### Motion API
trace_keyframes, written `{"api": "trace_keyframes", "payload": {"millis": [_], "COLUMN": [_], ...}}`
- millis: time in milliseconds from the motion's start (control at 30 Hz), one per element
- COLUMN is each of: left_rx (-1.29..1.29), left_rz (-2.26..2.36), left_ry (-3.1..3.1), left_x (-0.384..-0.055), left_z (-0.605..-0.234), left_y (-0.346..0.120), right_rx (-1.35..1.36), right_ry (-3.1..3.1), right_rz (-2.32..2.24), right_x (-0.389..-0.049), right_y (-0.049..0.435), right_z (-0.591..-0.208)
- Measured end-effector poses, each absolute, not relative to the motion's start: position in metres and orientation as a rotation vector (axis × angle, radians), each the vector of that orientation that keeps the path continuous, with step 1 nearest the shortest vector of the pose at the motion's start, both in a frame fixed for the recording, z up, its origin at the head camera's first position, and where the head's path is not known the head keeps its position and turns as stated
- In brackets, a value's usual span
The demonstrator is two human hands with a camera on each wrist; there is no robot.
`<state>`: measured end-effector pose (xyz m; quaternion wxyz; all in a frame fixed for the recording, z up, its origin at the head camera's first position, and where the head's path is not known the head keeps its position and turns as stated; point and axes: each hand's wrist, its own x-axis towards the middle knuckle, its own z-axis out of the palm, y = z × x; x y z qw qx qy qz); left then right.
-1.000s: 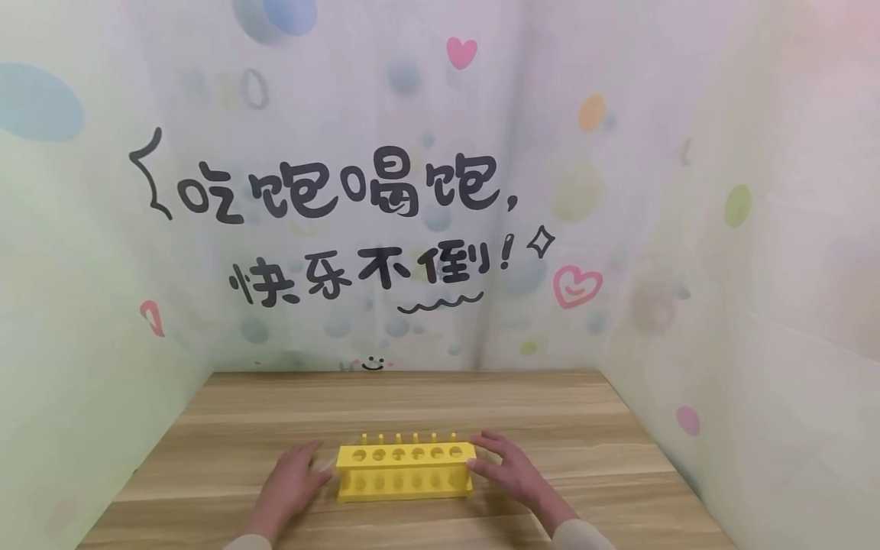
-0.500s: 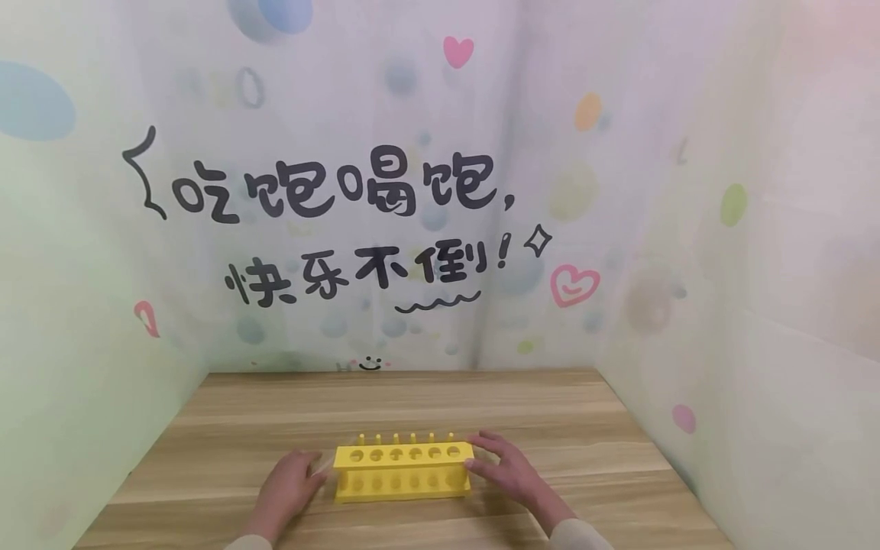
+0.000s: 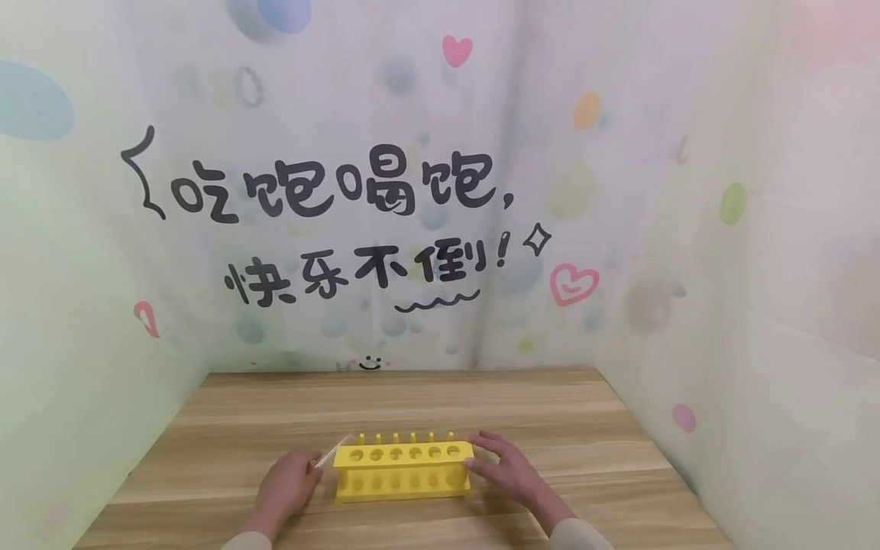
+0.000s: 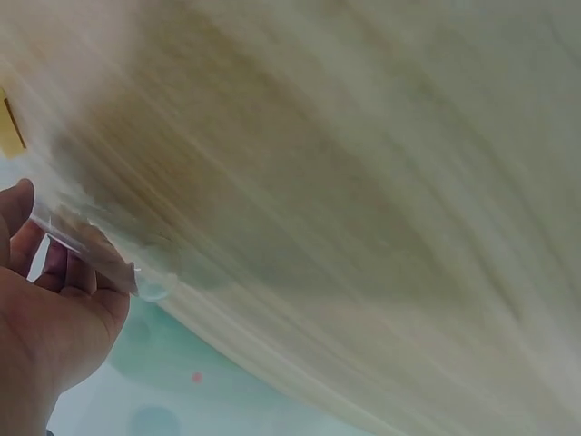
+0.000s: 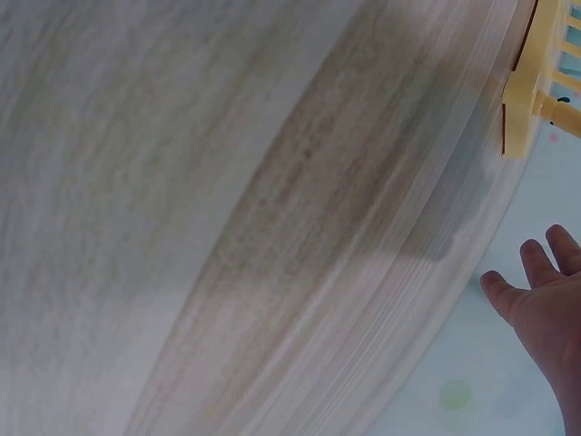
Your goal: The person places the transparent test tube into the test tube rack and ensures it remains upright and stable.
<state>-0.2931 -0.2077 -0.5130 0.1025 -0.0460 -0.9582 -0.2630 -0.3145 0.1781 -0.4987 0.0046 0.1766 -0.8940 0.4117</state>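
A yellow test tube rack [image 3: 402,472] with a row of round holes and a row of pegs behind stands upright on the table. Left of it, my left hand [image 3: 289,485] holds a clear test tube [image 3: 334,449] between thumb and fingers. That tube slants up to the right, its far end close to the rack's left top corner. The left wrist view shows the rounded bottom of the tube [image 4: 154,283] sticking out past the fingers. My right hand [image 3: 512,470] is at the rack's right end, fingers spread and relaxed, with nothing in it.
The wood-grain table [image 3: 564,412] reaches back to a pale printed curtain [image 3: 412,336] with dark lettering. More of this curtain [image 3: 777,382] hangs along both sides of the table.
The tube in my left hand has come into clearer view and tilts up toward the rack, as the left fingers curl in more. My right hand and the rack stay almost still.
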Motion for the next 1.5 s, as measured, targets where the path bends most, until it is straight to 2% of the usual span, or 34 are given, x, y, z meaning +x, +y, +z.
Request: {"api": "trace_keyframes", "payload": {"millis": [267, 633, 1033, 1500], "left_rx": [-0.017, -0.024, 0.006, -0.167], "left_rz": [-1.05, -1.143, -1.475, -1.747], "left_ry": [-2.74, -2.545, -2.307, -2.15], "left_x": [-0.292, -0.306, -0.306, -0.294], "left_z": [-0.493, -0.458, -0.421, -0.408], "left_y": [-0.208, -0.208, -0.184, -0.15], "right_rx": [0.542, 0.545, 0.548, 0.562], "right_ry": [-2.806, -2.798, -2.797, -2.785], "right_rz": [1.298, 1.335, 1.352, 1.345], "right_x": [-0.316, -0.317, -0.32, -0.32], "right_y": [0.179, 0.182, 0.184, 0.181], "right_z": [-0.499, -0.499, -0.5, -0.5]}}
